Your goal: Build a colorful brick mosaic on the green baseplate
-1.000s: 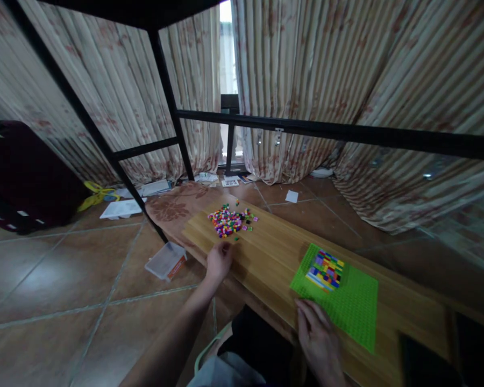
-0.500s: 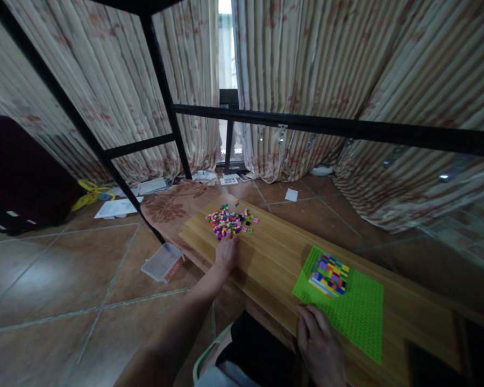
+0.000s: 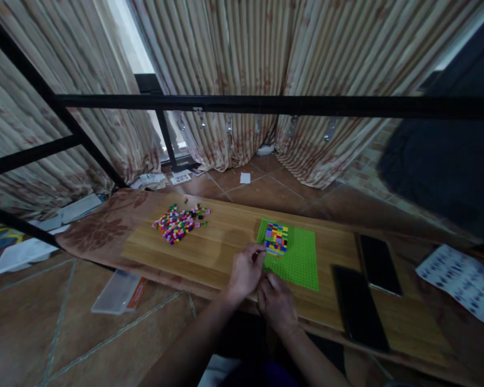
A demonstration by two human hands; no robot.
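My left hand (image 3: pixel 247 272) is at the near left edge of the green baseplate (image 3: pixel 300 260), thumb and fingers pinched together. Whatever small thing it may hold is hidden by the fingers. Just beyond its fingertips, a block of multicoloured toy bricks (image 3: pixel 277 236) stands on the baseplate, built up in layers with a pale strip along its near side. My right hand (image 3: pixel 278 301) is close beside the left, at the baseplate's near edge. Its fingers are curled closed, and I cannot make out anything in them. Further left lies a loose pile of small coloured bricks (image 3: pixel 174 224).
The wooden board (image 3: pixel 221 226) carries all this. Two dark phone-like slabs (image 3: pixel 361 306) lie right of the baseplate, near a printed sheet (image 3: pixel 463 282). A clear plastic box (image 3: pixel 116 292) sits on the floor at left. A black metal rail (image 3: pixel 242 103) crosses beyond the board.
My left hand has moved right, from the loose brick pile to the baseplate, beside my right hand. The view has swung to the right, bringing the dark slabs and printed sheet into sight.
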